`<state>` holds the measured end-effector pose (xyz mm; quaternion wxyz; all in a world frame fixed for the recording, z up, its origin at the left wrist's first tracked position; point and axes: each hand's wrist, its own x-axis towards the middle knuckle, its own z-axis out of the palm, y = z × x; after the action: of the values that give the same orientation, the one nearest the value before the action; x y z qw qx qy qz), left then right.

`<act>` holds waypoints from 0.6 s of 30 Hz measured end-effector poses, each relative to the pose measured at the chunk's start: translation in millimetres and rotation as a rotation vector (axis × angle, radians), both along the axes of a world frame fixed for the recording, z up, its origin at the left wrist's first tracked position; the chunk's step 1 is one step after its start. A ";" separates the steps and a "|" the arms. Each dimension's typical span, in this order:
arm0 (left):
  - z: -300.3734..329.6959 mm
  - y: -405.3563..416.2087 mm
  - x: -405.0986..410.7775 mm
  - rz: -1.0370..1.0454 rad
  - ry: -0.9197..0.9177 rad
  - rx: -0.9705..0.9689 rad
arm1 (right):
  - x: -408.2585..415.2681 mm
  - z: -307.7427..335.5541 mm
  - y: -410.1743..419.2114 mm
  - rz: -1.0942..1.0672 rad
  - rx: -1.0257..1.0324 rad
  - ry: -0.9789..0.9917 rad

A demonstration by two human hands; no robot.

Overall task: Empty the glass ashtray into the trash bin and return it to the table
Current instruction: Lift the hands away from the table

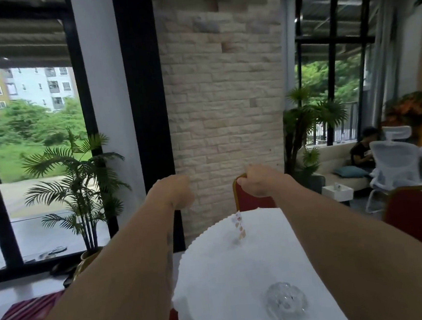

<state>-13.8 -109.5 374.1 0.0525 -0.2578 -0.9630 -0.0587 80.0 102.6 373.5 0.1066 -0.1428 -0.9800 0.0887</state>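
Head view: glass ashtray (286, 300) rests on the white table (240, 272), near its close edge. Left hand (179, 192) is fisted, holding nothing visible. Right hand (256, 181) grips the red chair (249, 202) top. Brick wall (224, 94) stands between two windows.

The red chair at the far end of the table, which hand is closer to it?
Right. The right hand grips the red chair top; the left hand is fisted beside it, apart.

Bare forearms, no sleeves; faint tattoo on left forearm (169, 252).
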 end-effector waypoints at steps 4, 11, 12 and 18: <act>14.6 -4.2 12.5 -0.028 0.010 0.067 | 3.7 11.7 -13.1 0.024 -0.002 0.011; 21.0 -8.3 27.2 -0.045 0.008 0.089 | 8.4 19.2 -26.1 0.037 0.017 0.015; 21.3 -9.3 28.3 -0.042 0.008 0.091 | 10.6 19.4 -28.3 0.034 0.010 0.017; 20.8 -13.6 28.4 -0.008 -0.022 0.063 | 21.4 25.8 -41.8 0.044 -0.079 0.026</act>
<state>14.5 -123.1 394.9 0.0498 -0.2591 -0.9602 -0.0921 101.4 60.8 399.4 0.1114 -0.1241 -0.9772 0.1317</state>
